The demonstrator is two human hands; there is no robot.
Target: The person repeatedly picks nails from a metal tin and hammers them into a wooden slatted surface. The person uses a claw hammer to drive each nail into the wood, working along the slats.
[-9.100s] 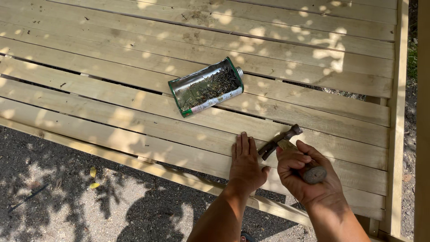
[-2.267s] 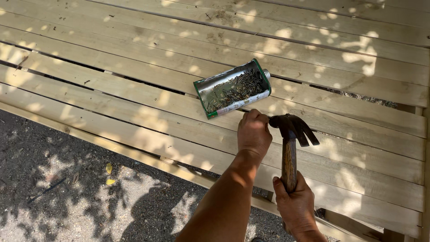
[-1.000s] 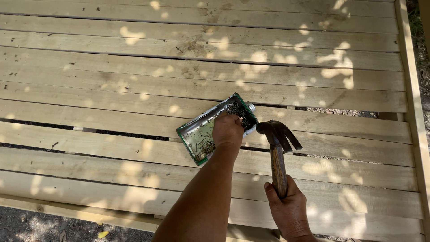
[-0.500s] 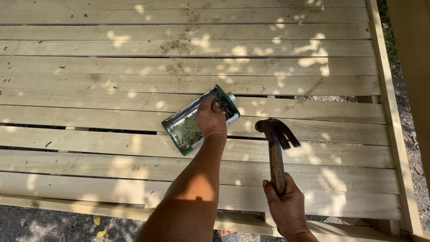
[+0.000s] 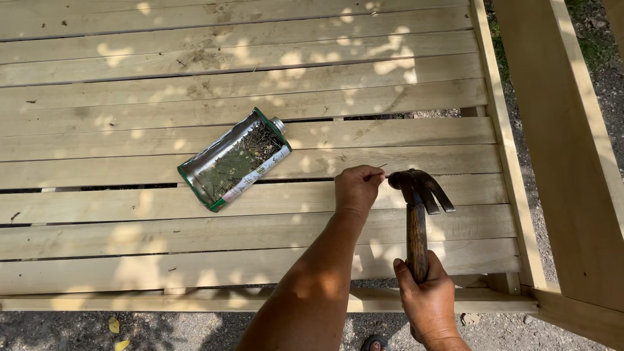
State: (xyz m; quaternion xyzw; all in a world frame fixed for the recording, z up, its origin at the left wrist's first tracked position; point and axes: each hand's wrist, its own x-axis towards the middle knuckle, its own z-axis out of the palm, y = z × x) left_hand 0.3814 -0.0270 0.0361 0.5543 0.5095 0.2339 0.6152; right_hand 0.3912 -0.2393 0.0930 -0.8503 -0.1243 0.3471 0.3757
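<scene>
A thin nail (image 5: 379, 170) is pinched between the fingertips of the left hand (image 5: 357, 188), held at a pale wooden slat (image 5: 260, 198) of the slatted surface. Just beside it sits the head of a claw hammer (image 5: 418, 201), whose wooden handle the right hand (image 5: 427, 300) grips low down. Left of both, a cut-open can (image 5: 235, 159) filled with nails lies across the slats.

Cut-open green-rimmed metal can (image 5: 235, 159) w/ white label, on planks (image 5: 130, 227).
</scene>
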